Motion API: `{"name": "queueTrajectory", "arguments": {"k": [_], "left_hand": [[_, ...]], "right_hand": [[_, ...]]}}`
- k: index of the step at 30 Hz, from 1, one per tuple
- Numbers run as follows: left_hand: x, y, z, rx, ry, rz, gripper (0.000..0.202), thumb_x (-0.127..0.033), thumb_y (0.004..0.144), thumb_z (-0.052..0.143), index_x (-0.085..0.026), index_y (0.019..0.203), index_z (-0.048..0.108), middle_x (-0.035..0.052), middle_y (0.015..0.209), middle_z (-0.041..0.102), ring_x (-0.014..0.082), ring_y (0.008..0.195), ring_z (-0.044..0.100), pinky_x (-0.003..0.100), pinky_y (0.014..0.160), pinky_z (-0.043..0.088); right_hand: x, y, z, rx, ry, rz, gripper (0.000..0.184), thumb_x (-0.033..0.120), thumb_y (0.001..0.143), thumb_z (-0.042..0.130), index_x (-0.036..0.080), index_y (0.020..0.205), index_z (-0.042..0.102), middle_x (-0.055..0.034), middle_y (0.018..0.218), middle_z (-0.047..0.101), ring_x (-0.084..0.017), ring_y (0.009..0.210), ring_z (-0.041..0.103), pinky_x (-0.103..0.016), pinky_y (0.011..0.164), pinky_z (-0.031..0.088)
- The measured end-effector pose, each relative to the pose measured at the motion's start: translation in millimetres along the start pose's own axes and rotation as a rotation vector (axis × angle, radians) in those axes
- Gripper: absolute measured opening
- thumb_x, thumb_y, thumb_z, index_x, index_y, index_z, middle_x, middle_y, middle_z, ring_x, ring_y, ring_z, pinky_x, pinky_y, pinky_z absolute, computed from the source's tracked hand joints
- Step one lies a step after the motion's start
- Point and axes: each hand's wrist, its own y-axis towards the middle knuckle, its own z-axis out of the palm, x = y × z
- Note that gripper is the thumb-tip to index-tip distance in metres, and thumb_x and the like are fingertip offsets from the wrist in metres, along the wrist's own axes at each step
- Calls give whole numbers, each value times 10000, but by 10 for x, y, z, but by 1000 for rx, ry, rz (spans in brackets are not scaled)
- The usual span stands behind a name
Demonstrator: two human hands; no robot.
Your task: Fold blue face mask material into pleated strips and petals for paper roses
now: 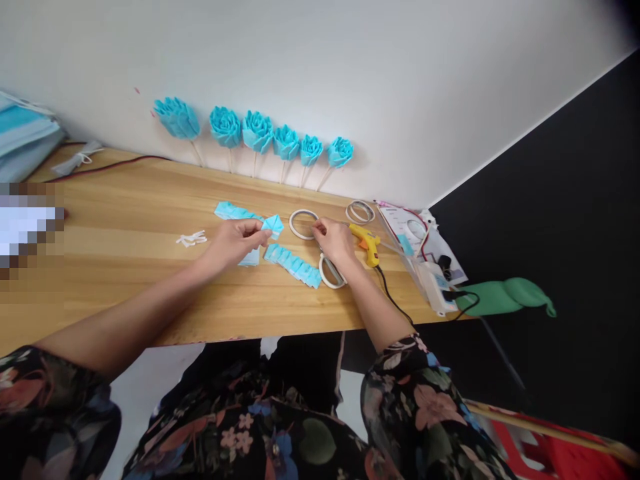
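Left hand (233, 239): fingers pinched on one folded blue piece (273, 226). Right hand (336, 240): fingers curled, hold cannot be told. Six blue flowers (258, 132) along worktop's (130, 220) back edge.

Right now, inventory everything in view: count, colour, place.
Flowers: six, blue, against wall
Folded piece: one, blue, in left hand
Folded-piece rows: two, blue, centre
Strips: several, white, left
Tape rolls: at least three, white, around right hand
Glue gun: one, yellow, beside right hand
Power strip: one, white, table's right end
Papers: uncounted, white, beside power strip
Balloon-like object: one, green, far right
Mask pile: uncounted, blue, far left
Table: one, brown, centre
Hands: two, bare, centre
Sleeves: two, black floral, foreground
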Motion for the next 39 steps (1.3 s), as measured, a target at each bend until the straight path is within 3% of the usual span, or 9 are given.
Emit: {"name": "queueTrajectory", "arguments": {"k": [11,21,25,28,30,34,37,39], "left_hand": [[-21,-2,-1,2,7,-39,316,-426,795,640,-180,611,565,-17,573,513,106,538,445,242,520,330],[-34,1,-9,8,41,-55,310,-401,809,609,-178,599,562,-22,555,509,102,544,449,229,518,323],[-36,-15,-7,8,54,-59,301,-417,816,608,-177,635,600,-20,574,523,103,545,451,234,515,322],[-28,-18,3,20,26,-50,310,-418,818,609,-173,629,602,-18,577,539,99,555,464,228,531,347],[-23,-14,8,34,-8,-53,307,-411,819,613,-170,630,597,-17,580,552,96,559,475,222,544,370],[-10,-5,8,54,-44,-78,290,-390,826,622,-164,645,603,-14,583,560,90,558,489,210,537,376],[-4,-6,5,59,-76,-82,292,-374,834,618,-160,636,599,-8,591,567,84,554,496,207,543,391],[-8,-10,6,70,-99,-83,294,-373,838,619,-161,637,595,-8,588,565,82,547,492,205,534,395]], "right_hand": [[-177,24,119,-63,184,0,156,269,886,592,198,905,729,-38,885,783,-171,799,707,-263,725,470],[-214,33,136,-68,188,3,164,262,902,541,192,864,685,-59,872,759,-199,806,674,-296,744,452],[-193,5,147,-102,401,35,160,281,901,516,191,849,638,-23,770,709,-159,687,630,-267,670,459],[-27,-88,62,-132,599,24,188,341,921,516,198,881,631,23,693,648,-113,545,555,-238,563,436],[144,-167,-53,-211,649,-91,175,350,926,547,206,902,645,19,748,663,-102,558,552,-234,550,441],[442,-253,-284,-353,483,-504,102,241,946,564,221,902,654,7,811,691,-102,640,587,-247,613,477],[521,-223,-300,-439,348,-766,101,174,950,559,229,948,644,0,825,701,-121,706,623,-272,658,503],[515,-188,-231,-507,277,-863,118,147,942,563,234,983,631,-5,833,707,-139,753,645,-289,679,516]]}}
